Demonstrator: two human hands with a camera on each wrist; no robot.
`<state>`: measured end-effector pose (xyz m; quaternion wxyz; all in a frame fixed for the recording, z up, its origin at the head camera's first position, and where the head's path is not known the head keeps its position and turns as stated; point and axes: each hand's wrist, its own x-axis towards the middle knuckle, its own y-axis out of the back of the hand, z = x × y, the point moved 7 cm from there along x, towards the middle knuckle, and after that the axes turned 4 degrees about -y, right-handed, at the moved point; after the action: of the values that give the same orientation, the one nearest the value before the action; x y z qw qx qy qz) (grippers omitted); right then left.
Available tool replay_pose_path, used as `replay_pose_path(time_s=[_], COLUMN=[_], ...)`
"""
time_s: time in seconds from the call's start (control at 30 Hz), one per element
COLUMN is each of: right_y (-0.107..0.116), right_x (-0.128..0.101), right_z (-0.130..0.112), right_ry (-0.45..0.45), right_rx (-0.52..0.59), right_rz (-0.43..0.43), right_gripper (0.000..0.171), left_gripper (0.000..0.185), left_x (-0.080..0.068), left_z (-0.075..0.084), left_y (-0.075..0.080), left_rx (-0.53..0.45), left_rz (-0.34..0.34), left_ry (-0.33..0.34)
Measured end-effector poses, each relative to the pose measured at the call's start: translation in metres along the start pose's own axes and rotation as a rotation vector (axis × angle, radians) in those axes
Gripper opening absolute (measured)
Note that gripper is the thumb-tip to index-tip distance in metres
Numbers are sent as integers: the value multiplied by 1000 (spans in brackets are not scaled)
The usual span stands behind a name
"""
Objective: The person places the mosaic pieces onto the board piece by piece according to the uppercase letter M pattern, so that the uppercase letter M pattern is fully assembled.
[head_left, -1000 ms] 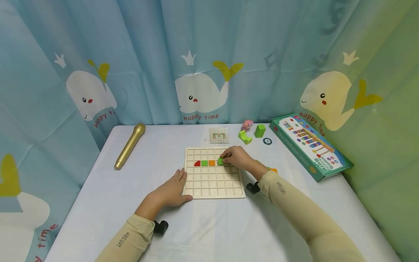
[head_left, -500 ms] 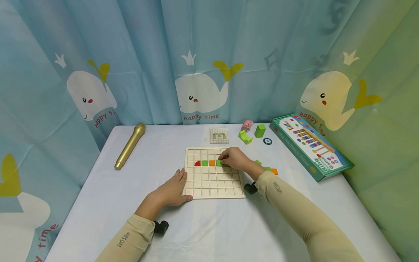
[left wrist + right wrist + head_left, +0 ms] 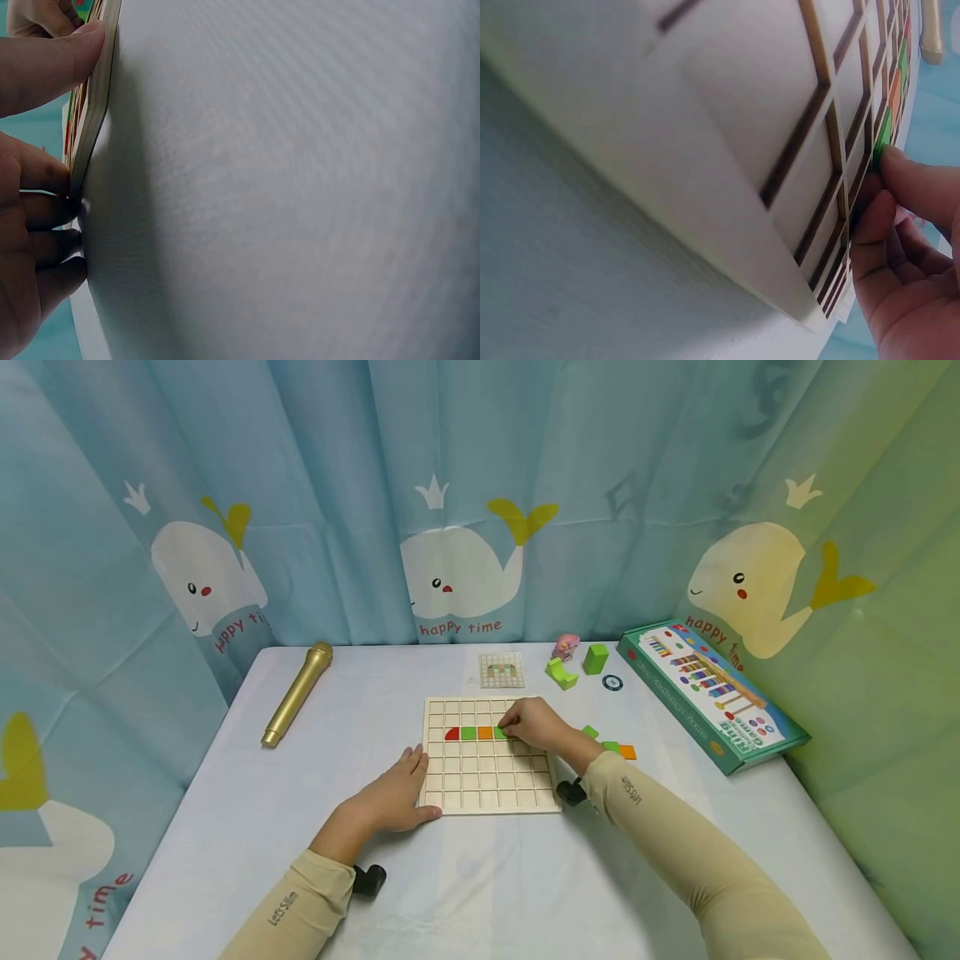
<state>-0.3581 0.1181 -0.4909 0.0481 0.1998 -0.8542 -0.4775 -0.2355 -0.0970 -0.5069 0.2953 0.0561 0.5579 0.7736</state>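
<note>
We see the right hand (image 3: 536, 725) pinching a green square tile (image 3: 499, 732) into the wooden grid board (image 3: 490, 777), just right of the orange tile (image 3: 485, 733); the left hand (image 3: 392, 797) lies flat, fingers straight, pressing the board's left edge on the table (image 3: 247, 793)

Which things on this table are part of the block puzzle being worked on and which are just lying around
In use: grid board, steadied by the left hand; green tile under the right hand; red, green and orange tiles already in the row; spare tiles; pattern card.

Lying about: gold microphone; game box; green blocks; pink toy.
</note>
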Motion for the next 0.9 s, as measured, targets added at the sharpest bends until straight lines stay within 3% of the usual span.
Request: replay_pose_path(time_s=[0.47, 0.9], right_y=[4, 38], right_x=[-8, -28], right_z=[4, 29], right_ry=[-7, -45], right_rx=[54, 65], right_rz=[2, 56], right_gripper=[15, 17], left_gripper=[95, 95], left_x=[1, 1], left_z=[-2, -2], left_y=[-3, -3], left_rx=[6, 1], left_rz=[2, 10], left_ry=[-1, -8])
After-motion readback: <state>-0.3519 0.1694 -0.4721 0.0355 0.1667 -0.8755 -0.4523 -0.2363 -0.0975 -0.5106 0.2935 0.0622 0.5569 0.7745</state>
